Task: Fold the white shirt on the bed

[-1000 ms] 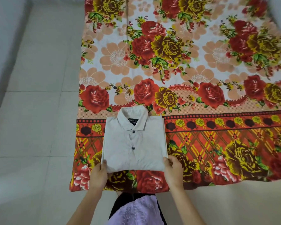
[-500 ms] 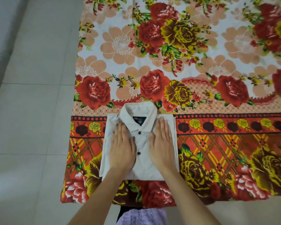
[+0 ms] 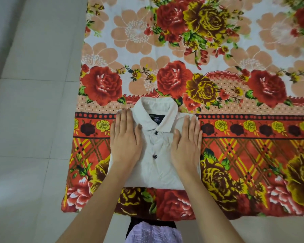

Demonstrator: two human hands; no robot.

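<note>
The white shirt lies folded into a neat rectangle near the bed's front edge, collar up and away from me, with two dark buttons showing down its front. My left hand lies flat on the shirt's left side, fingers straight and together. My right hand lies flat on its right side in the same way. Both palms press the cloth down, and they hide the shirt's outer edges.
The bed is covered by a floral sheet with red and yellow roses, stretching far back and to the right. Pale floor tiles run along the left. The bed's front edge is close to my body.
My hands left the shirt's bottom corners and came to lie flat on top of it, then slid apart toward its left and right sides.
</note>
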